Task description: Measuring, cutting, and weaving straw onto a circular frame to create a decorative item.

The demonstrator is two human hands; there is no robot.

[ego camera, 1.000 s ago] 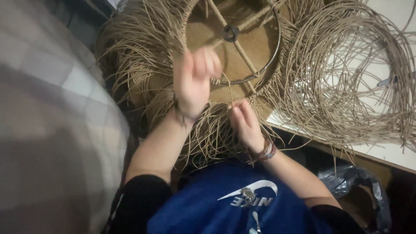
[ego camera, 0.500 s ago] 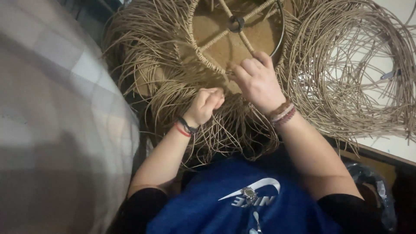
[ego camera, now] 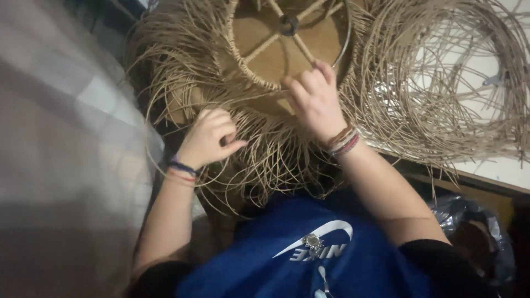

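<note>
A round metal frame [ego camera: 346, 44] with spokes and a central hub [ego camera: 289, 24] lies in front of me, its rim partly wrapped in woven tan rattan [ego camera: 251, 74]. Long loose rattan strands [ego camera: 265, 160] hang from the rim toward my lap. My left hand [ego camera: 207, 138] is curled shut around a few of these strands at the lower left of the frame. My right hand [ego camera: 314, 99] rests on the frame's near rim, fingers bent over the weave and pinching strands there. Both wrists wear bracelets.
A large loose coil of rattan [ego camera: 441, 83] lies on a white table [ego camera: 497, 165] to the right. A blurred checked cloth [ego camera: 61, 165] fills the left side. A crumpled plastic bag [ego camera: 475, 232] sits at the lower right, beside my blue shirt.
My left hand dropped from raised above the frame to the hanging strands at lower left. My right hand moved up from the strands onto the frame's near rim.
</note>
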